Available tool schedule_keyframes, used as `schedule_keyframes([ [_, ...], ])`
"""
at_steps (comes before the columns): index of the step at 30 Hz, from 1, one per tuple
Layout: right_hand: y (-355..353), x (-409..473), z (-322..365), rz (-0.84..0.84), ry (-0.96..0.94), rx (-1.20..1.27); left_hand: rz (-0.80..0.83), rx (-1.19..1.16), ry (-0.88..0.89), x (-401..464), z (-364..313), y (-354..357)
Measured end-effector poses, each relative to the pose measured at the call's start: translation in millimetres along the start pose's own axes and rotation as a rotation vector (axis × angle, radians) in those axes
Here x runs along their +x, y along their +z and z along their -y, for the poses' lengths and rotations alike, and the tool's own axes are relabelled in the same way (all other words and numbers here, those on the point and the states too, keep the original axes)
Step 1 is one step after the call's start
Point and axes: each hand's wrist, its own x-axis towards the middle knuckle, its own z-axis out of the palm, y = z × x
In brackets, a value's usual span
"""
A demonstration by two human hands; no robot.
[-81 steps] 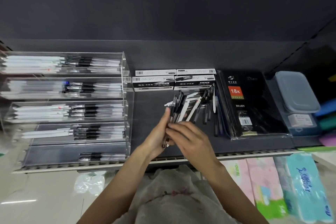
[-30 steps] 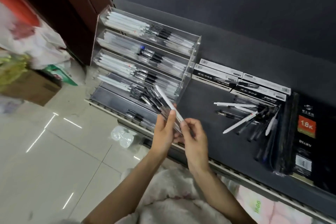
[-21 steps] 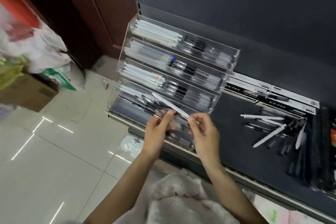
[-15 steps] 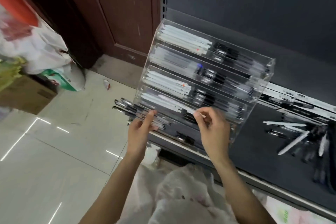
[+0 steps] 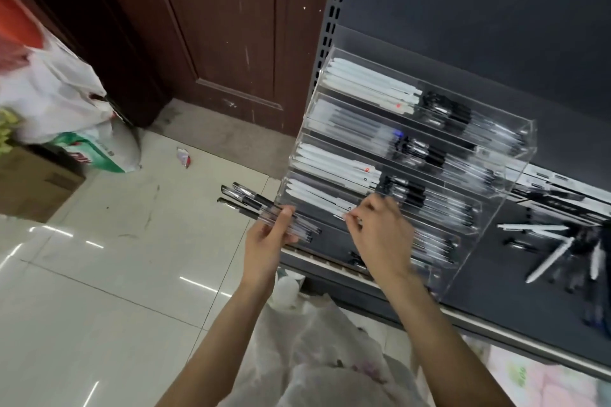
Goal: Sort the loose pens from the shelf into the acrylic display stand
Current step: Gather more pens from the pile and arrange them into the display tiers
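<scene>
Clear-barrelled pens [image 5: 264, 210] sit bunched in my left hand [image 5: 268, 243], fingers curled round them — long axes running up-left, black caps pointing out over the floor, beside the stand's left edge. My right hand [image 5: 380, 235] pinches a white pen [image 5: 342, 212] at the fourth tier of the acrylic display stand [image 5: 496, 218]. Each tier holds white pens left, black-grip pens right. More loose pens [image 5: 558, 248] lie on the shelf [image 5: 496, 304].
</scene>
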Motion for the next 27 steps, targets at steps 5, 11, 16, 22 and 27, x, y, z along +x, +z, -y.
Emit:
schedule_keyframes([
  [5, -2, 3, 5, -0.020, 0.001, 0.059, 0.048, -0.016, -0.005, -1, -1, 4],
  [11, -17, -13, 14, 0.148, 0.031, 0.668, 0.134, -0.006, 0.024, -7, 2, 13],
  [16, -27, -26, 5, 0.215, 0.152, 0.951, 0.237, 0.010, 0.046, -20, 6, 25],
  [22, -51, -59, -73, -0.051, 0.162, 0.712, 0.164, 0.046, 0.083, -28, 15, 25],
  [27, -36, -100, -118, -0.114, 0.032, 0.296, 0.068, 0.047, 0.058, -34, 25, 23],
])
